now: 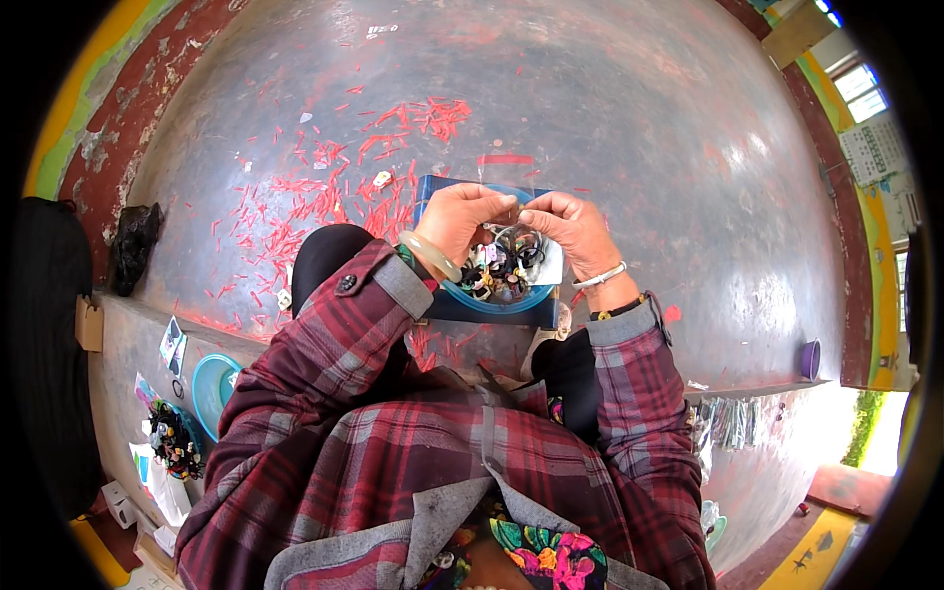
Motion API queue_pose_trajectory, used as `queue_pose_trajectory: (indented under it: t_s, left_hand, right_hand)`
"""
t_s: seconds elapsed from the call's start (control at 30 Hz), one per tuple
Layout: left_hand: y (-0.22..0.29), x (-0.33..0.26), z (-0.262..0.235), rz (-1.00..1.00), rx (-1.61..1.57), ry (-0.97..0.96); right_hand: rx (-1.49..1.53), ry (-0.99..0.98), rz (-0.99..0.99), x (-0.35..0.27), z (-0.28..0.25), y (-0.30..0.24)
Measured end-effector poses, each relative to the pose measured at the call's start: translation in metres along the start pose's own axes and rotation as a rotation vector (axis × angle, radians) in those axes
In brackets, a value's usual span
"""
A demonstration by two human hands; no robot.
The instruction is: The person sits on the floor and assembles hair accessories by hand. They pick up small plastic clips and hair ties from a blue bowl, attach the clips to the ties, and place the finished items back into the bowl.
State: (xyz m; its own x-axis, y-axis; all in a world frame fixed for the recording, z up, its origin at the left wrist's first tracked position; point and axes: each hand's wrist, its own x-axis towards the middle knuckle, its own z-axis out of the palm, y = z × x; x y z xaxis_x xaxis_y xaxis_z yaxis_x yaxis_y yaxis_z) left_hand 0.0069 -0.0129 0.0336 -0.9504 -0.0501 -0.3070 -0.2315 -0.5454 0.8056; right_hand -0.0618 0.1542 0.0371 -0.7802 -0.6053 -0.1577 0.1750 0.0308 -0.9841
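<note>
Your plaid jacket (393, 442) lies nearest the camera and fills the lower part of the view, its sleeves reaching forward. Beyond it spreads the grey floor (639, 88), with red scraps (433, 118) strewn mostly ahead and to your left. Between your knees, a dark blue stand (543, 317) shows at the corners around the light blue basin (497, 307) resting on it. Both your hands meet over the basin's far side: your left hand (460, 218) with a pale bangle at the wrist, your right hand (578, 236) with a thin, light bracelet.

At your fingertips is a clear plastic bag (507, 175). Your left thumb and forefinger are pinched together at its near end, and your right thumb and forefinger seem to pinch the same end just beside them. From there the bag runs straight away from you, its red strip (505, 159) lying crosswise at the far end; neither hand is plainly nearer. Below your fingers, black hair ties (492, 280) with small ornaments heap in the basin, beside a white sheet (554, 264).

Your curled fingers hide the bag's near edge. You cannot tell whether anything small sits between the fingertips, and the clear film's sides fade into the floor.
</note>
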Motion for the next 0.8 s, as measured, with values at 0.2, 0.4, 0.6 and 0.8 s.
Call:
queue_pose_trajectory:
  t_s: [0.2,0.4,0.6,0.8]
  left_hand:
    - [0.002,-0.001,0.005,0.049,0.22,0.073]
    - [-0.011,0.004,-0.001,0.2,0.429,0.1]
    - [-0.01,-0.001,0.007,0.276,0.647,0.117]
    - [-0.015,-0.004,0.006,0.67,1.057,0.122]
  right_hand:
    - [-0.256,0.289,-0.306,-0.006,-0.004,-0.013]
    - [-0.646,0.36,-0.781,-0.021,0.016,-0.033]
    - [-0.717,0.263,-0.634,-0.02,0.023,-0.023]
    - [-0.589,0.161,-0.476,-0.013,0.015,-0.007]
